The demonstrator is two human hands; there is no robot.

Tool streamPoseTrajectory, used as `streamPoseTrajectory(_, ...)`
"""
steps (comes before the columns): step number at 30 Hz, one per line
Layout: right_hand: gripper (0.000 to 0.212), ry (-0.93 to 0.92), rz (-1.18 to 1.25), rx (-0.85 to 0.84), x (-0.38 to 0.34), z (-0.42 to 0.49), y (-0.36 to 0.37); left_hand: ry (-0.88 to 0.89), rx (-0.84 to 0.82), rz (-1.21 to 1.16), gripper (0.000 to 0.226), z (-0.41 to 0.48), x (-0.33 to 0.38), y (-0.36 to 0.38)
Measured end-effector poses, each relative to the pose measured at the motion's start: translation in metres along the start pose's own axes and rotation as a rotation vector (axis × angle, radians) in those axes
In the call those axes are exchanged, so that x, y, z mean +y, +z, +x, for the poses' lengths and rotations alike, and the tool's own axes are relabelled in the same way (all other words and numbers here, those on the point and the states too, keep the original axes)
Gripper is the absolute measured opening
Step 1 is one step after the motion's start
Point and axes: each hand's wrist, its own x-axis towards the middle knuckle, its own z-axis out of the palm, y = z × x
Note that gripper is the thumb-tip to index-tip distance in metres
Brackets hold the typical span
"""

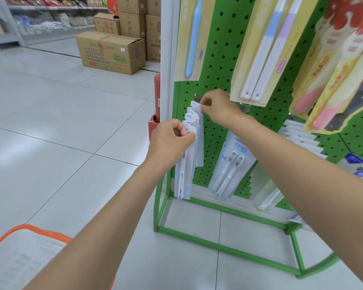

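My left hand (172,141) pinched the header cards of the front toothbrush packs (183,176) between thumb and curled fingers. My right hand (218,107), at 1 o'clock from the left, pinched the header card of the rearmost pack (196,104). The packs hung in a fanned row low on the left part of the green pegboard (222,59), just beside the white upright (166,59). The hook (195,97) carrying them was mostly hidden by my right fingers.

Obstructions near the right hand:
- 12 o'clock: a beige card with a blue toothbrush (189,38), its lower edge close above the hook.
- 2 o'clock: a twin-brush card (258,59), its lower edge just beside my knuckles.
- 5 o'clock: a clear twin-brush pack (231,164), partly covered by my right forearm.
- 3 o'clock: stacked white packs (298,137), with pink-brush packs (331,80) above them.

Other items:
- 9 o'clock of the hook, behind the upright: a red extinguisher (157,88).
- 11 o'clock, on the floor, well apart: a cardboard box (111,52).
- 7 o'clock, beside my left forearm: an orange basket (29,232).
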Motion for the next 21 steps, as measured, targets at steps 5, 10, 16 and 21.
streamPoseTrajectory(5, 0.012, 0.083, -0.026, 0.013, 0.003, -0.003, 0.001, 0.004, 0.000, 0.004, 0.025, 0.001, 0.000, 0.001)
streamPoseTrajectory(10, 0.013, 0.096, -0.113, 0.015, 0.000, -0.011, -0.008, 0.006, 0.004, 0.008, 0.025, 0.000, -0.001, 0.001)
streamPoseTrajectory(16, 0.033, -0.015, -0.255, 0.008, -0.008, -0.034, -0.016, 0.011, 0.005, 0.018, 0.023, -0.001, -0.002, 0.001)
streamPoseTrajectory(21, 0.019, -0.041, -0.360, 0.013, -0.013, -0.049, -0.016, 0.012, 0.003, 0.032, 0.022, -0.001, -0.004, 0.001)
